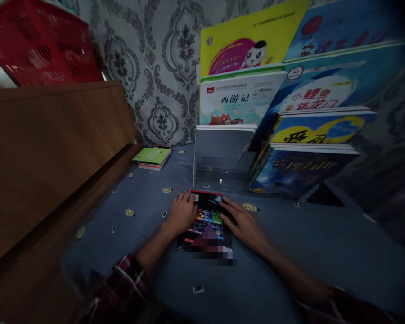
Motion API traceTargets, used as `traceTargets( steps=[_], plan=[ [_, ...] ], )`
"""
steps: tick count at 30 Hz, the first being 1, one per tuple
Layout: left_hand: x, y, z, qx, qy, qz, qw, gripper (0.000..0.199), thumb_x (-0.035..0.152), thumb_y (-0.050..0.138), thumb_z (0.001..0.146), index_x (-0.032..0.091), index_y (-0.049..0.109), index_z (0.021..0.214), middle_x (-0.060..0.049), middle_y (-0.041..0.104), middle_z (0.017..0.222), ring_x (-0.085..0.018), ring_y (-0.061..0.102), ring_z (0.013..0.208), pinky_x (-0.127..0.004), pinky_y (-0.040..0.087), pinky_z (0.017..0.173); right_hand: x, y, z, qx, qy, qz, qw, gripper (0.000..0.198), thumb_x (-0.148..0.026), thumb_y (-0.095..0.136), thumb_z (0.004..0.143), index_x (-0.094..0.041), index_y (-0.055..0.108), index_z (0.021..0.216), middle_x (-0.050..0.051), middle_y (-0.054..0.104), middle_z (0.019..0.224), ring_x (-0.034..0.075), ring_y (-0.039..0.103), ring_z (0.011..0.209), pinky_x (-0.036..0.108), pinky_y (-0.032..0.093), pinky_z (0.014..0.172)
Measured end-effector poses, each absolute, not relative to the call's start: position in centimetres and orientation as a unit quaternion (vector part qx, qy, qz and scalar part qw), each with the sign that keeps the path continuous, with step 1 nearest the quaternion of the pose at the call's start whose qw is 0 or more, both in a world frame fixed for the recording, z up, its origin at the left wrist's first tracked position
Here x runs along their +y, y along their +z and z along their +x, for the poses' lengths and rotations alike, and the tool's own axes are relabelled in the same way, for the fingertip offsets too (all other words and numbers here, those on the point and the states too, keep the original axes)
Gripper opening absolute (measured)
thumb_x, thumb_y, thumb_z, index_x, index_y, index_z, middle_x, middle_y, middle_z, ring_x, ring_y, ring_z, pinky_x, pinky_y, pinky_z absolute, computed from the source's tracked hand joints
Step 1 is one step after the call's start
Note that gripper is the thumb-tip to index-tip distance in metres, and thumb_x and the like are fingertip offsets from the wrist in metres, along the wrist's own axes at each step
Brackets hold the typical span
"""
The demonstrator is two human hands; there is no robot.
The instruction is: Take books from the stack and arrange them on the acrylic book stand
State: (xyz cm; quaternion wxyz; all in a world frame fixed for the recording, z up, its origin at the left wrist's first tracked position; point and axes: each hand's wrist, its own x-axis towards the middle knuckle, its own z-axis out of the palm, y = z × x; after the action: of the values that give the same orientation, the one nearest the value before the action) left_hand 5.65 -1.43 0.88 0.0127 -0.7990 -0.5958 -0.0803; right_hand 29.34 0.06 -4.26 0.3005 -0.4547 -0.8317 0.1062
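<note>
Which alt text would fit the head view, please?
A person's left hand and right hand touch opposite sides of a dark book on a patterned cloth. Beyond it stands a clear rack with colourful books; a red basket is at upper left.

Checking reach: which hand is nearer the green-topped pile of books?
Left. The left hand is right of the pile, on the left edge of the black book; the right hand, on the opposite edge, is farther off.
</note>
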Motion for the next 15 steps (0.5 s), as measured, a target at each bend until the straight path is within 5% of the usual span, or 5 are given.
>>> traceTargets(
  steps=[15],
  plan=[
    [-1.1,0.0,5.2,-0.583,-0.128,-0.802,0.034,0.031,0.022,0.046,0.101,0.014,0.060,0.128,-0.014,0.062,0.137,-0.028,0.057,0.121,-0.045,0.048,0.103,1.2,-4.2,29.9,-0.841,0.161,-0.413,0.309,0.041,-0.033,0.054,0.097,-0.022,0.067,0.134,0.015,0.060,0.148,0.031,0.058,0.136,0.056,0.050,0.111]
  ],
)
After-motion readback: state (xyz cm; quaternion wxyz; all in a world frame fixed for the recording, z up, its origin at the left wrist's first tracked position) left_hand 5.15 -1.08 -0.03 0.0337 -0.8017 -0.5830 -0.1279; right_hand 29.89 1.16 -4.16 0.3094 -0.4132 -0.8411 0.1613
